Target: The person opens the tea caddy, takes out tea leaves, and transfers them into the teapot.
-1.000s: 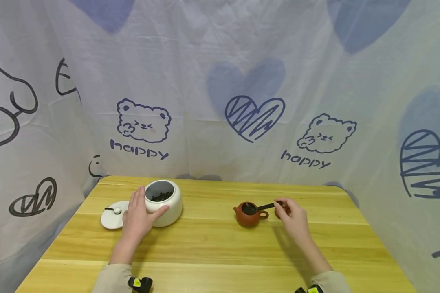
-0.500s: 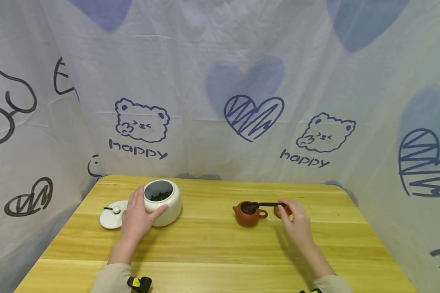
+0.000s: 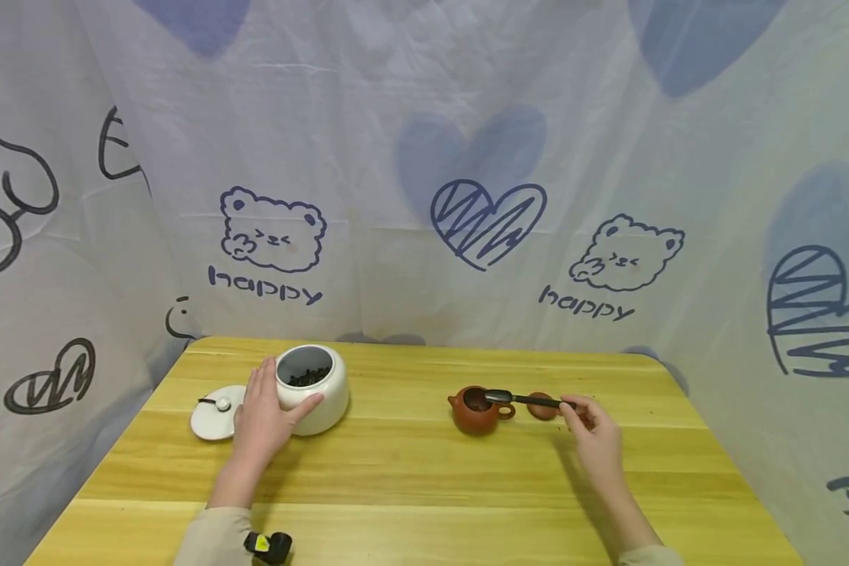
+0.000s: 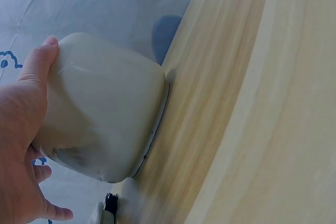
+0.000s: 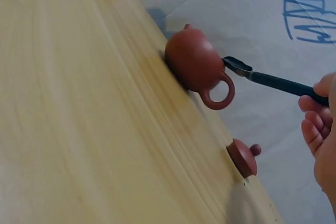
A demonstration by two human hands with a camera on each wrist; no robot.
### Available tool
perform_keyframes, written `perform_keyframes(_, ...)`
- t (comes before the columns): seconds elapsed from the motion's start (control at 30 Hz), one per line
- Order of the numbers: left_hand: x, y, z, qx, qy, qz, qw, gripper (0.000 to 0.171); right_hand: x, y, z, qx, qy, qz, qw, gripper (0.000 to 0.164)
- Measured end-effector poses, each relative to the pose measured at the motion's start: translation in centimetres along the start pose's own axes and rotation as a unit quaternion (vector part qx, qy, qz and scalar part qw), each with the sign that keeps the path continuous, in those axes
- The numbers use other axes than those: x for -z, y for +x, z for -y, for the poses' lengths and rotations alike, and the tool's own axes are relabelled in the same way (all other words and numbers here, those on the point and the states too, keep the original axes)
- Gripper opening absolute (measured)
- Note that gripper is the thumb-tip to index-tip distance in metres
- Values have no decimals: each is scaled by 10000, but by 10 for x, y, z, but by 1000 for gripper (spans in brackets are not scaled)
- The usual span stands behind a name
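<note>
My left hand [image 3: 262, 417] holds the side of a white jar [image 3: 328, 405], thumb across its front and fingers along its left side. Dark tea leaves [image 3: 309, 377] show inside the jar. In the left wrist view the thumb lies against the jar's wall [image 4: 105, 108]. With thumb and fingertips my right hand [image 3: 597, 440] pinches the end of a black tea scoop [image 3: 531, 400]. The scoop's head is at the mouth of a small reddish-brown teapot [image 3: 475, 420]. In the right wrist view the scoop's head [image 5: 239, 67] is beside the teapot's opening [image 5: 197, 61].
Left of the jar lies its white lid [image 3: 215, 417] with a round knob, partly behind the left hand. The teapot's lid [image 3: 542, 406] sits right of its handle. A few dark crumbs lie near it on the wooden table [image 3: 396, 479]. A printed cloth [image 3: 382, 291] hangs behind.
My right hand has drawn back to the right, and the scoop's head has risen out of the teapot to its rim. The left hand stays on the jar.
</note>
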State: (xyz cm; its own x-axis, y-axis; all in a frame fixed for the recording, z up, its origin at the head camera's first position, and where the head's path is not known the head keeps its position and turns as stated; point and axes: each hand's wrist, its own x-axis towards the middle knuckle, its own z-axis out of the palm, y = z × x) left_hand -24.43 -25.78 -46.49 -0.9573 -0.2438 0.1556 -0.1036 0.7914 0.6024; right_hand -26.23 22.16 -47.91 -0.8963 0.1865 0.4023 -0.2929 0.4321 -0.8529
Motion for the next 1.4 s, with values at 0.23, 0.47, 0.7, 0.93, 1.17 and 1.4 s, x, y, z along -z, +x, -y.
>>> perform_keyframes(0.23, 0, 2, -2, -14, 4, -24, 10000, 119, 18, 2, -2, -1266, 770, 8, 9890, 32)
perform_keyframes(0.47, 0, 4, -3, -36, 16, -70, 10000, 119, 31, 5, -10, -1800, 1279, -446, 9743, 34)
perform_keyframes(0.7, 0, 5, -4, -55, 63, -69, 9999, 119, 41, 8, -18, -2023, 1629, -941, 9611, 23)
perform_keyframes(0.93, -1, 3, -3, -20, 31, -33, 10000, 120, 49, 8, -36, -2208, 1810, -1378, 9484, 10)
perform_keyframes(1.17, 1, 1, -2, -12, -6, -61, 10000, 118, 54, 7, -48, -2113, 1543, -1464, 9540, 18)
perform_keyframes(1.4, 1, 0, -5, -50, 11, -35, 10000, 117, 59, 4, -55, -2043, 995, -1509, 9621, 22)
